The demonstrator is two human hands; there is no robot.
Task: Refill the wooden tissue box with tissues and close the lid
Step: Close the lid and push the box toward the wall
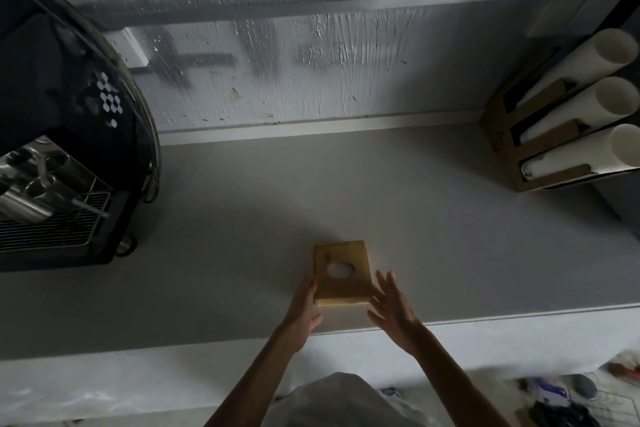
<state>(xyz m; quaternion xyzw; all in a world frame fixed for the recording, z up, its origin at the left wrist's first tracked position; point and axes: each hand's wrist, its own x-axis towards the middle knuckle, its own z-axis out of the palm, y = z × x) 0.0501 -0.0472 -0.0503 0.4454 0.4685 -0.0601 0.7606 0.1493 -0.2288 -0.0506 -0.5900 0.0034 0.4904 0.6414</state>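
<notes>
A small wooden tissue box (341,274) stands on the grey counter (450,236) near its front edge. Its lid lies flat on top, and white shows through the oval hole in the lid. My left hand (304,305) rests against the box's left side with the fingers along the edge. Just off the near right corner of the box, my right hand (393,308) hovers with the fingers spread, holding nothing.
A black espresso machine (65,135) with a metal drip grate fills the left side. At the right back, a cardboard holder (540,149) carries three stacks of white cups. A wire basket (588,399) of items sits below the counter at the lower right.
</notes>
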